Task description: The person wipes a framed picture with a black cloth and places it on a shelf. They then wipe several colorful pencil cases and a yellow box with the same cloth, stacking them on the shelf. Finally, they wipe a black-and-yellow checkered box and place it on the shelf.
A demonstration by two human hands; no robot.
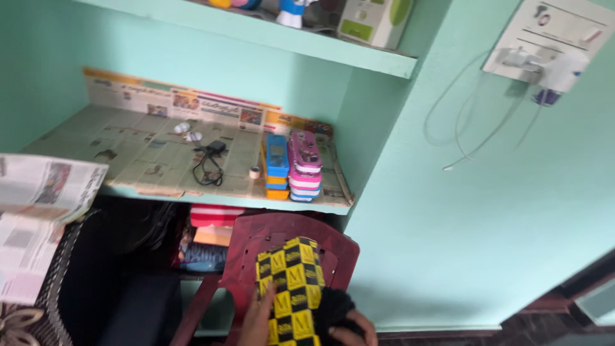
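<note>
Currently, at the bottom edge of the head view:

- Both hands sit low in frame, partly cut off by the picture edge.
- Left hand (pixel 258 320) lies against the left edge of a yellow-and-black checked cloth (pixel 291 282), fingers curled onto it; looks like a grasp, though the palm is out of view.
- Right hand (pixel 354 328) shows only fingertips, wrapped around a black fuzzy bundle (pixel 330 307) at the cloth's lower right; clenched on it as far as I can see.
- Cloth is folded into a long strip. Its long axis runs from the hands up and away, tilted slightly right, with the far end resting on the back of a dark red plastic chair (pixel 282 237).
- So the cloth lies between the two hands and extends forward from them. Left hand is nearer the cloth's body; right hand is on the black part beside it.
- Chair stands right below the edge of a newspaper-lined shelf (pixel 128 154) in a green wall niche.
- On the shelf, well apart from the hands: a stack of blue and pink boxes (pixel 291 166), a black cable (pixel 208 163), a small tape roll (pixel 255 172).
- Loose newspaper (pixel 38 192) hangs at far left.
- Switch panel (pixel 544 48) with a plug and white wire on the wall at upper right.
</note>
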